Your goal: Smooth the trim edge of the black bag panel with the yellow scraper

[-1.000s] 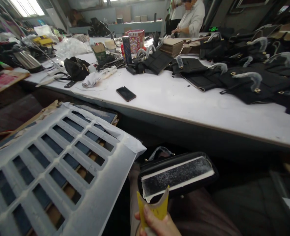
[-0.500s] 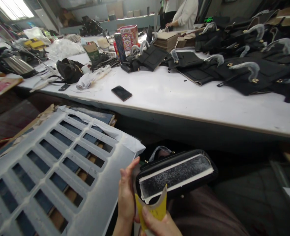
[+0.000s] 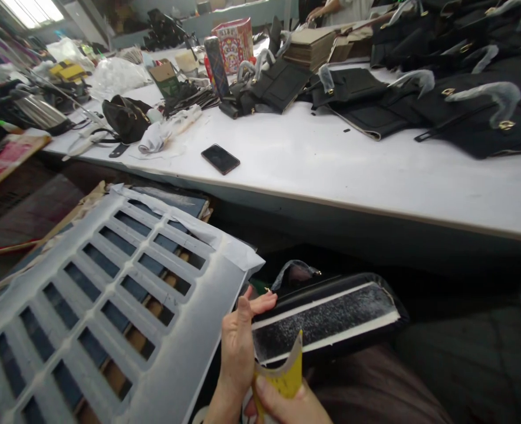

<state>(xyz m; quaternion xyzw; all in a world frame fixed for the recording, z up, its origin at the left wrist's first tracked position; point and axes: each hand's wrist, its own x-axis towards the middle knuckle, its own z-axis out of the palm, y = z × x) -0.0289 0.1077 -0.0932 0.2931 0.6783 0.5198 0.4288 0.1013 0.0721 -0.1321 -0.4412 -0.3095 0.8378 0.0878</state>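
A black handbag [image 3: 326,347] lies tilted on my lap, its flat base turned up towards me. The base shows a speckled dark panel [image 3: 322,321] with a white strip along each long side. My left hand [image 3: 238,344] grips the bag's left end, fingers laid over its upper edge. Closed round a yellow scraper [image 3: 289,377] with a concave edge is my right hand [image 3: 287,406]. The scraper's pointed corner stands in front of the panel; whether it touches I cannot tell. Behind the bag rises a plastic-wrapped handle [image 3: 293,268].
To my left lies a white slotted panel [image 3: 172,359]. The white table [image 3: 287,159] beyond bears a phone [image 3: 220,159], several black bags [image 3: 485,118], a cardboard stack [image 3: 311,47] and a red patterned box [image 3: 231,44]. At the back, another person's arm [image 3: 325,10] shows.
My left hand's fingers have come over the bag's upper edge. The bag and scraper sit slightly further right, and the camera view has tilted down a little.
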